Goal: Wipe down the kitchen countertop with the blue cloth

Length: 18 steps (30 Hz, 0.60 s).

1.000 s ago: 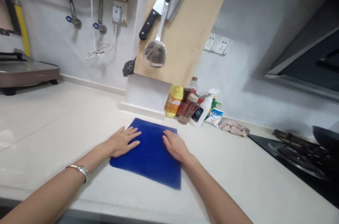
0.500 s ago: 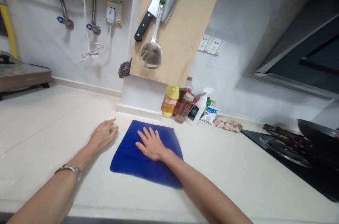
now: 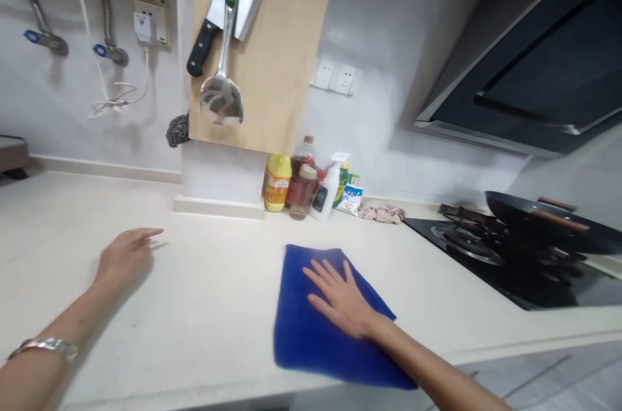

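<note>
A blue cloth [image 3: 301, 327] lies spread on the white countertop [image 3: 208, 307], its near corner reaching the front edge. Flat on top of it rests my right hand [image 3: 340, 301], fingers spread and grasping nothing. My left hand [image 3: 125, 257], with a silver bracelet at the wrist, is over the counter on the left, well apart from the cloth. Its index finger is stretched out, the other fingers are partly hidden, and nothing shows in it.
A cutting board [image 3: 272, 67] hangs with a knife [image 3: 203, 48] and a metal spatula [image 3: 222, 96]. Below stand a yellow bottle [image 3: 276, 184] and a spray bottle [image 3: 326, 190], near a crumpled rag [image 3: 381, 211]. A wok [image 3: 544, 220] sits on the stove [image 3: 515, 281] at right.
My right hand and the blue cloth under it have slid to the right and nearer the front edge. The view has turned right. My left hand stays apart from the cloth.
</note>
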### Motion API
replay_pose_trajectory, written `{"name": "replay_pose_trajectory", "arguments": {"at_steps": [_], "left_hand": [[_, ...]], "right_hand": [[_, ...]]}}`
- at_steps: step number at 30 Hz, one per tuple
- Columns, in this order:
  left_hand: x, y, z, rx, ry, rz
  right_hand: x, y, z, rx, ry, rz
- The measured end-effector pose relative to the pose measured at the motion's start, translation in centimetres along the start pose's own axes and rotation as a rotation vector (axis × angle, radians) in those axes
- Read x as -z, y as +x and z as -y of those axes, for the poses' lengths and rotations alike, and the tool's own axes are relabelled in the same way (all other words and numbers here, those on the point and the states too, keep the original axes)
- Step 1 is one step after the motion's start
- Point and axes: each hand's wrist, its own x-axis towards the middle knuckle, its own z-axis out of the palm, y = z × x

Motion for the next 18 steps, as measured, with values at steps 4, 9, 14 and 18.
{"name": "replay_pose_trajectory", "arguments": {"at_steps": [4,9,14,18], "left_hand": [[-0.8,0.7,0.9,0.053,-0.113,0.037],[-2.0,1.4,2.1,-0.064,-0.285,0.17],[-1.5,1.2,0.6,-0.085,-0.314,0.245],[-1.2,0.8,-0.8,-0.048,-0.28,0.234]], "right_hand": [[-0.2,-3.7,-6.3,-0.152,-0.047,-0.024],[-1.2,-7.1,-15.1,-0.407,-0.105,-0.038],[-2.0,-7.7,-21.4,-0.69,-0.177,-0.027],[-2.1,-6.1,-23.8,-0.803,-0.18,-0.016]]}}
